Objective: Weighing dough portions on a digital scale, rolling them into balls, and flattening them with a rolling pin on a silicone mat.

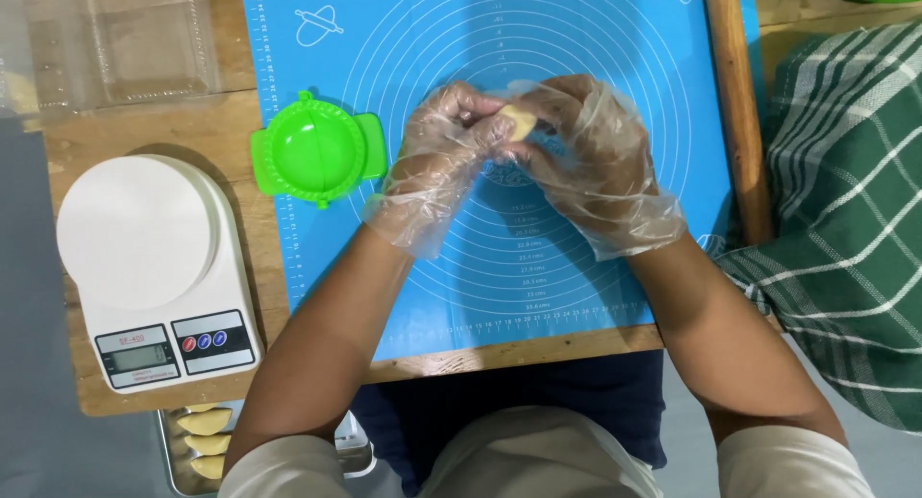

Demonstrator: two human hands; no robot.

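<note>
- Head view, looking down: left hand [444, 147] and right hand [586, 157], both in thin clear plastic gloves, brought together over the middle of a blue baking mat [384, 296] printed with white rings.
- Pinched between the fingertips of both hands, held just above the mat: a small pale piece of dough [520, 125], only partly visible.
- Just left of the left hand, lying closed across the mat's edge: a bright green dumpling press [315, 150].
- Further left on the wooden table [221, 123]: a white kitchen scale [154, 267] with a round platform and a small display.
- Along the mat's right edge: a wooden rolling pin [741, 114], beside a green checked cloth [845, 219].
- Below the scale, off the table's near edge: a metal tray [178, 460] holding folded pale dumplings [206, 423].
- At upper left: a clear plastic container [144, 47].
</note>
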